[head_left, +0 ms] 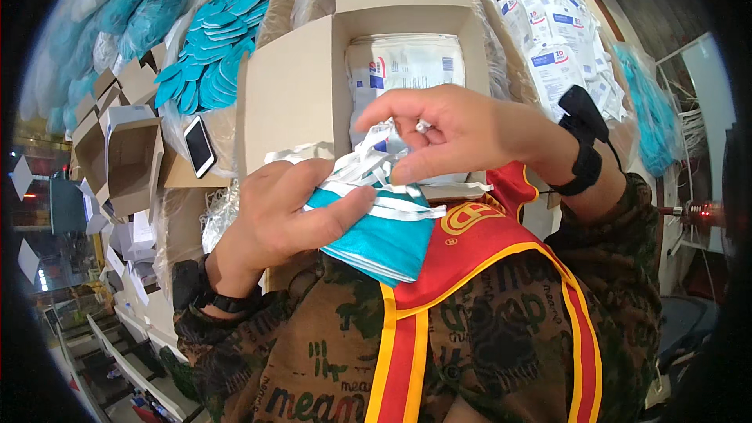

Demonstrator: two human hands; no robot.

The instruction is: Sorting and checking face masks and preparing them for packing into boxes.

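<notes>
My left hand (286, 207) grips a small stack of teal fabric pads (384, 247) with white edges, held close to the apron, its thumb lying across the top. Loose white straps (364, 168) bunch over the upper side of the pads, between both hands. Above and to the right, my right hand (454, 129) has its fingers curled in, with a small white end poking out between them. Its thumb tip is at the straps. How much of the strap it holds is partly hidden by the fingers.
An open cardboard box (294, 86) with flat white printed packets (415, 66) inside stands just beyond my hands. Teal pads (215, 47) are heaped at the far left, white packets (556, 31) at the far right. A phone (200, 146) lies beside empty cartons (129, 160).
</notes>
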